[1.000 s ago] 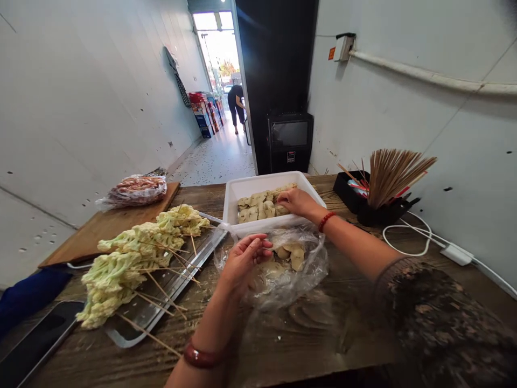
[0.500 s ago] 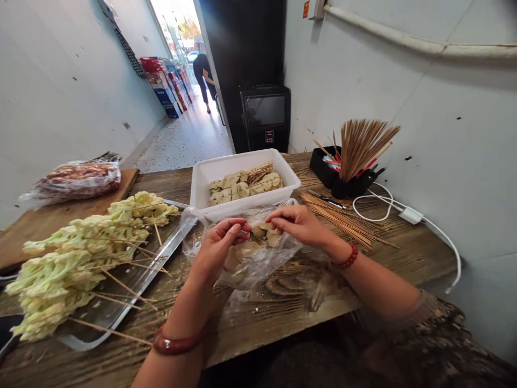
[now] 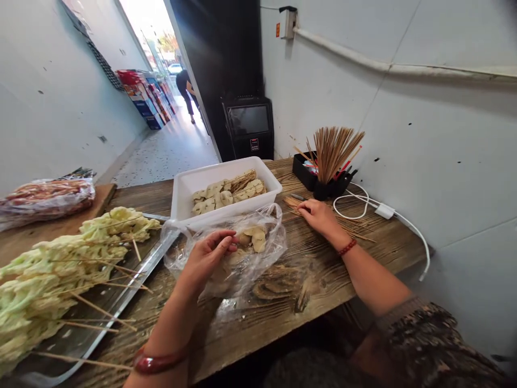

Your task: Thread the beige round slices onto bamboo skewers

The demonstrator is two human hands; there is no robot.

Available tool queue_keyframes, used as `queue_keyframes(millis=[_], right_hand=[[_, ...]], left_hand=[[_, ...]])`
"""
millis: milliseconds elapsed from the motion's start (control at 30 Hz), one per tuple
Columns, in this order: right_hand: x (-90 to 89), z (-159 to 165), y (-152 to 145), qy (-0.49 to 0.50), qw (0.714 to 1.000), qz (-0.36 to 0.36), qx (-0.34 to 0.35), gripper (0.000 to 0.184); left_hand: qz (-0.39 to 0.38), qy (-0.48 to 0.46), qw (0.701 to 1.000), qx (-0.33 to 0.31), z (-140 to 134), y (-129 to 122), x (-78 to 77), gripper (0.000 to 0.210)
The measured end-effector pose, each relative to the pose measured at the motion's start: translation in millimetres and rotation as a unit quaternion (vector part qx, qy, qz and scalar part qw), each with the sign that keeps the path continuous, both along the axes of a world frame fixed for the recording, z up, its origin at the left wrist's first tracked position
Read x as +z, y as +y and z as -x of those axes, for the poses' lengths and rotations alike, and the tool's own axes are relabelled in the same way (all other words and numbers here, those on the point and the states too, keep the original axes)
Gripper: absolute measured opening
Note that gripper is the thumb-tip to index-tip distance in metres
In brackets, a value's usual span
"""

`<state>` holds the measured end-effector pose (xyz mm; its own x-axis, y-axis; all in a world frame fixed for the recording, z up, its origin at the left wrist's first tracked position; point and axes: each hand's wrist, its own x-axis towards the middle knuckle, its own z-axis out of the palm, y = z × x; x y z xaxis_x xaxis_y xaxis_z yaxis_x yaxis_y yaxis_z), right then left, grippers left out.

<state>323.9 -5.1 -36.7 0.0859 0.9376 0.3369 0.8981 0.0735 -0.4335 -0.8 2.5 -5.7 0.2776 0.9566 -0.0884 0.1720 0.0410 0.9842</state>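
My left hand (image 3: 212, 250) is at the left side of a clear plastic bag (image 3: 269, 258), thumb and fingers curled together. Whatever it may pinch is hidden. Inside the bag's opening, right beside those fingertips, lie pale beige round slices (image 3: 258, 240). My right hand (image 3: 321, 218) reaches over loose bamboo skewers (image 3: 355, 230) on the table, its closed fingertips pinching at their left part. Behind the bag, a white plastic tub (image 3: 226, 213) contains similar slices threaded on skewers (image 3: 242, 188).
Skewered cauliflower (image 3: 64, 269) rests on a metal tray (image 3: 133, 291) at left. A bagged reddish food (image 3: 48, 196) sits on a wooden board (image 3: 100, 199). Upright skewers (image 3: 337, 151) fill a black holder (image 3: 323, 189) near a white cable (image 3: 422, 245). Someone bends (image 3: 186, 89) by the doorway.
My right hand has left the slices in the bag and moved right onto the loose skewers. My left hand stays by the bag. The view has shifted right.
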Motion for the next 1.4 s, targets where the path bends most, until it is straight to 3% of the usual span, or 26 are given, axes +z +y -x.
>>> queue_keyframes(millis=[233,567,700,800,867,900,967,1033,1100,1200,1333,1400], right_hand=[[-18.4,-4,-1,-0.107,0.994,0.027,-0.011,0.014],[-19.3,3,-3,-0.149,0.987,-0.026,-0.055,0.022],[-3.7,13,-11,-0.12,0.988,-0.077,-0.064,0.028],[23.1,31,-22,-0.015,0.984,-0.175,0.033,0.025],[43.2,50,-30,0.062,0.975,-0.185,0.108,0.023],[51.7,61,-33,0.112,0.969,-0.165,0.148,0.021],[61.6,82,-36,0.251,0.942,-0.045,0.219,0.019],[59.9,101,-34,0.364,0.88,0.116,0.283,0.019],[48.1,111,-26,0.423,0.844,0.174,0.28,0.015],[24.0,110,-11,0.417,0.857,0.18,0.244,0.011],[4.8,92,3,0.309,0.924,0.057,0.218,0.012],[2.2,85,6,0.268,0.939,0.027,0.213,0.014]], left_hand=[[0.003,-0.085,0.995,0.045,4,0,0.2,0.042],[0.007,-0.102,0.994,0.039,3,0,0.1,0.042],[0.0,-0.088,0.995,0.035,3,-1,-0.1,0.043],[-0.008,-0.078,0.997,0.029,2,-1,-2.0,0.043],[-0.01,-0.064,0.998,0.025,2,0,-3.9,0.04],[-0.012,-0.054,0.998,0.022,2,0,-5.0,0.037],[-0.025,-0.024,0.999,0.012,1,0,-7.4,0.032],[-0.047,0.011,0.999,-0.007,-1,-1,-9.6,0.028],[-0.082,0.045,0.995,-0.026,-3,-1,-10.9,0.024],[-0.141,0.096,0.984,-0.049,-9,-2,-11.2,0.018],[-0.165,0.153,0.972,-0.067,-19,-3,-14.1,0.017],[-0.173,0.186,0.965,-0.061,-24,-3,-17.4,0.017]])
